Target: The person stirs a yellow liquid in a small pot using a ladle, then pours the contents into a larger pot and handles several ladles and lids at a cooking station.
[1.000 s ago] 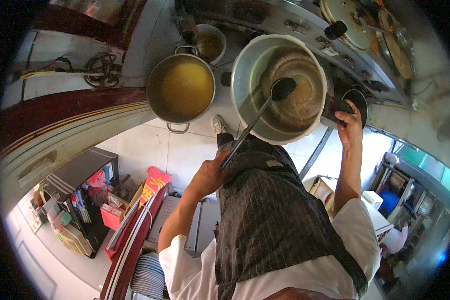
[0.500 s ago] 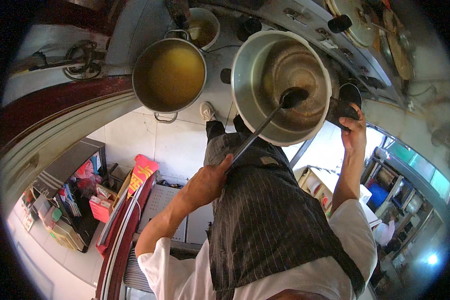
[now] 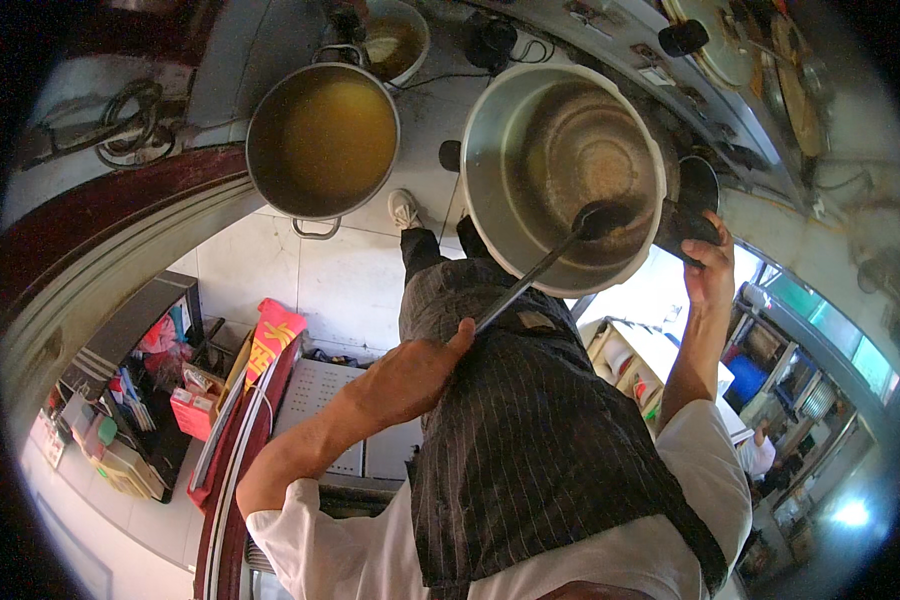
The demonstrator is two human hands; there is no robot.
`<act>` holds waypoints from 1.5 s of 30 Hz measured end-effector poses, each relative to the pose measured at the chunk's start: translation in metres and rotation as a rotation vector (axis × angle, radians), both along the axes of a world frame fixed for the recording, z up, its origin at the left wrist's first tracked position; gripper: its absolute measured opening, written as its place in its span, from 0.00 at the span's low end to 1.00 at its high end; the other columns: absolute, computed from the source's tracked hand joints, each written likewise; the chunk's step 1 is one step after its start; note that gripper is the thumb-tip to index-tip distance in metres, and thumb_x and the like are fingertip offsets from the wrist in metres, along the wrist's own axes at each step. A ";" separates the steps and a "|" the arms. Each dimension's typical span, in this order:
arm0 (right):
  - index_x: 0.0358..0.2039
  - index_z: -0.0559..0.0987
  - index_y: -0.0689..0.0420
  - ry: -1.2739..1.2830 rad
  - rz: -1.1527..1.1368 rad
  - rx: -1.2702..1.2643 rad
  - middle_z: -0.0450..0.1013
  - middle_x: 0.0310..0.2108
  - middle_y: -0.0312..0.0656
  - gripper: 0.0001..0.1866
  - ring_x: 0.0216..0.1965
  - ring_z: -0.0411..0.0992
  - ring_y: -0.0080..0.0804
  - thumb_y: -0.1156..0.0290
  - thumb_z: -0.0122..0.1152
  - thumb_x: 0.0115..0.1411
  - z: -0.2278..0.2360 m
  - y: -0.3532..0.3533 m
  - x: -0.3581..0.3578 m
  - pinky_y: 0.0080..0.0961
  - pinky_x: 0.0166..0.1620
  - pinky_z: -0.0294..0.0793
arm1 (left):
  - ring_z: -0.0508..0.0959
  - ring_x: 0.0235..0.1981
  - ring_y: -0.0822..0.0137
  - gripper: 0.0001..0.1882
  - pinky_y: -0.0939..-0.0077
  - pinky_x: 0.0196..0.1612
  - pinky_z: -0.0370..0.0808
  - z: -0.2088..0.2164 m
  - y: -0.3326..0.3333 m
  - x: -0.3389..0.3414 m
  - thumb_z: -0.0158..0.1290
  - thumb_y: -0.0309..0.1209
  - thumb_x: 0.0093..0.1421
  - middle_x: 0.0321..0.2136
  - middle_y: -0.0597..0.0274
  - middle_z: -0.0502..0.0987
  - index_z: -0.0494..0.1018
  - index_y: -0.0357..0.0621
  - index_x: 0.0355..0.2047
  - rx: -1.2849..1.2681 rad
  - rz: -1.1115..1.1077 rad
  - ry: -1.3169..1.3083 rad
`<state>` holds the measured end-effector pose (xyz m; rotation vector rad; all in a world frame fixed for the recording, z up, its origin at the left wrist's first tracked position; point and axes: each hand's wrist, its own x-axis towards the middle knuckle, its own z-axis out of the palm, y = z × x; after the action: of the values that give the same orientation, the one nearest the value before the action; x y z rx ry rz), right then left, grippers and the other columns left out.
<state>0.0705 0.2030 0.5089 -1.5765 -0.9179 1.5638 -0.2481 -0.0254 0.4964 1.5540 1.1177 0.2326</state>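
Observation:
A deep metal pot (image 3: pixel 495 180) with a long black handle (image 3: pixel 692 228) is tipped so that its stained inside faces me. My right hand (image 3: pixel 712 268) grips that handle on the right. Closed around the long shaft of a dark ladle (image 3: pixel 540 270) is my left hand (image 3: pixel 405 378). The ladle's bowl rests low inside the pot, against or just above its lower wall; which one I cannot tell. To the left, a large two-handled stockpot (image 3: pixel 261 130) contains yellowish, cloudy broth (image 3: pixel 335 135).
Behind the stockpot stands a pale bucket (image 3: pixel 420 50) with some liquid. Stove fronts with black knobs (image 3: pixel 683 39) run along the far right. A cord (image 3: pixel 435 80) crosses the floor. Shelving (image 3: pixel 135 335) and a red-and-yellow packet (image 3: pixel 273 340) are at lower left. Another person (image 3: pixel 758 455) appears far right.
The ladle's bowl has slid a little lower and to the right inside the pot, and my left hand has lowered slightly. My right hand keeps its grip. The whole view has shifted slightly.

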 end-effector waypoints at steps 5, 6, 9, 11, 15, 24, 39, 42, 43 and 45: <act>0.41 0.67 0.64 0.032 -0.008 -0.013 0.70 0.28 0.42 0.27 0.21 0.67 0.24 0.87 0.54 0.34 -0.006 0.002 0.007 0.12 0.21 0.63 | 0.76 0.22 0.47 0.31 0.61 0.24 0.73 -0.004 0.009 -0.005 0.45 0.18 0.48 0.17 0.43 0.71 0.51 0.30 0.54 0.018 -0.015 -0.014; 0.44 0.64 0.66 0.052 0.001 -0.024 0.70 0.28 0.45 0.30 0.24 0.69 0.30 0.87 0.54 0.33 -0.006 0.005 0.007 0.17 0.28 0.68 | 0.76 0.22 0.47 0.30 0.60 0.24 0.73 0.001 0.014 -0.007 0.45 0.18 0.48 0.17 0.42 0.72 0.52 0.30 0.54 -0.014 -0.031 0.009; 0.46 0.62 0.68 0.068 0.014 -0.046 0.70 0.27 0.47 0.33 0.27 0.72 0.36 0.88 0.54 0.33 -0.009 0.010 0.010 0.23 0.35 0.73 | 0.76 0.23 0.46 0.29 0.59 0.25 0.73 0.012 0.028 -0.013 0.44 0.19 0.49 0.18 0.41 0.72 0.54 0.32 0.54 -0.087 -0.039 0.025; 0.46 0.62 0.68 0.066 0.020 -0.061 0.70 0.27 0.47 0.33 0.26 0.71 0.36 0.88 0.53 0.33 -0.013 0.012 0.014 0.23 0.35 0.73 | 0.76 0.24 0.45 0.29 0.59 0.26 0.73 0.014 0.034 -0.017 0.44 0.20 0.50 0.19 0.40 0.72 0.54 0.33 0.54 -0.120 -0.048 0.029; 0.45 0.62 0.69 0.061 0.002 -0.072 0.71 0.28 0.48 0.31 0.26 0.72 0.36 0.88 0.52 0.34 -0.023 0.013 0.019 0.24 0.36 0.73 | 0.75 0.25 0.44 0.28 0.58 0.28 0.72 0.018 0.041 -0.026 0.45 0.22 0.51 0.19 0.38 0.72 0.55 0.37 0.54 -0.173 -0.054 0.047; 0.40 0.66 0.66 0.068 -0.025 -0.017 0.70 0.26 0.42 0.25 0.21 0.66 0.25 0.86 0.53 0.36 -0.013 0.017 -0.023 0.15 0.23 0.61 | 0.71 0.16 0.65 0.27 0.71 0.19 0.68 -0.007 0.027 -0.050 0.48 0.26 0.54 0.18 0.56 0.72 0.56 0.49 0.55 -0.497 0.210 -0.236; 0.51 0.60 0.63 0.042 -0.033 0.012 0.70 0.27 0.42 0.34 0.26 0.69 0.29 0.82 0.55 0.38 0.003 0.035 -0.061 0.17 0.25 0.65 | 0.64 0.15 0.77 0.29 0.83 0.19 0.63 0.004 -0.139 -0.048 0.49 0.18 0.50 0.17 0.66 0.66 0.60 0.46 0.54 -0.213 1.246 -0.177; 0.51 0.60 0.62 0.046 0.013 0.037 0.70 0.26 0.42 0.35 0.25 0.69 0.28 0.82 0.55 0.38 0.011 0.040 -0.079 0.15 0.24 0.63 | 0.66 0.17 0.75 0.28 0.80 0.22 0.66 -0.008 -0.149 -0.041 0.50 0.18 0.48 0.19 0.62 0.69 0.63 0.44 0.52 -0.015 1.321 0.258; 0.51 0.60 0.62 0.047 0.016 0.041 0.70 0.25 0.41 0.35 0.24 0.69 0.28 0.82 0.55 0.38 0.013 0.041 -0.085 0.14 0.24 0.62 | 0.68 0.18 0.70 0.28 0.76 0.24 0.68 -0.008 -0.151 -0.042 0.50 0.17 0.47 0.22 0.55 0.71 0.64 0.43 0.52 -0.065 1.278 0.391; 0.51 0.60 0.61 0.031 0.047 0.072 0.71 0.25 0.41 0.35 0.26 0.69 0.28 0.81 0.55 0.38 0.003 0.051 -0.081 0.17 0.26 0.63 | 0.72 0.21 0.56 0.27 0.67 0.26 0.69 -0.044 -0.165 -0.037 0.51 0.21 0.49 0.25 0.49 0.73 0.64 0.47 0.52 0.113 1.281 0.496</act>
<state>-0.0108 0.2540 0.5122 -1.4864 -0.9897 1.5660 -0.2855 -0.1906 0.4525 0.7730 2.4227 0.7855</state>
